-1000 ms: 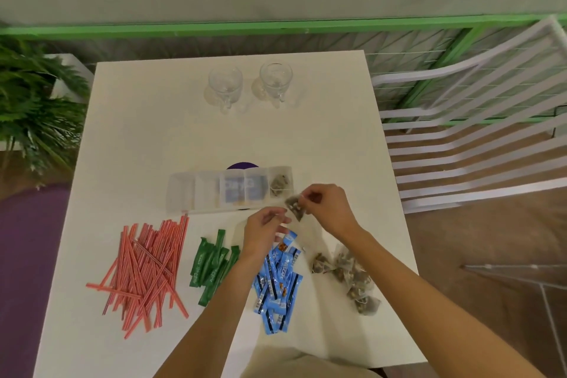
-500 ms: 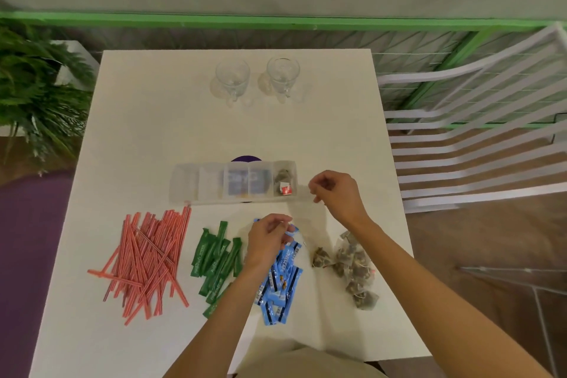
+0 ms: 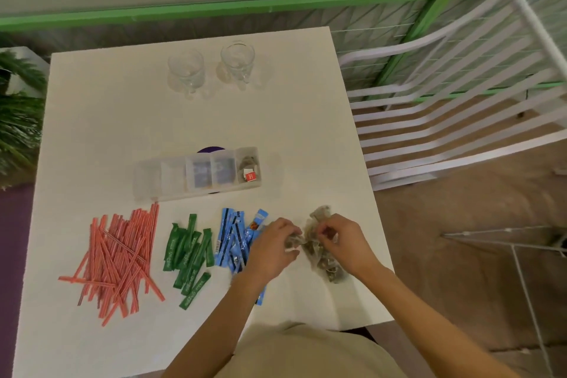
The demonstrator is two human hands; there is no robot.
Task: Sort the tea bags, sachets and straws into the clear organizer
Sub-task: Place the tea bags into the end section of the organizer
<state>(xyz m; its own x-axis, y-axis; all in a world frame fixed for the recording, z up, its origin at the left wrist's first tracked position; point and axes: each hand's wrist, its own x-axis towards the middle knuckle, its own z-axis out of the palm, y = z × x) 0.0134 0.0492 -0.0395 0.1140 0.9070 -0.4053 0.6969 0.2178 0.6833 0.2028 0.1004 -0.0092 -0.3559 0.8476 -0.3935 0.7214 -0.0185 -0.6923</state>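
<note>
1. A clear organizer lies crosswise in the middle of the bench, resting partly over a purple disc.
2. Its compartment at the right end holds tea bags, one with a red tag. The two compartments beside it hold something blue, too blurred to name.
3. Along the near edge, from left to right, lie red straws, green sachets, blue sachets and a loose pile of tea bags, which is nearest the right edge.
4. The left hand pinches one tea bag at the pile's left side.
5. The right hand has its fingers curled into the top of the pile. I cannot tell whether they hold a bag.
6. Two glasses stand side by side near the far edge.
</note>
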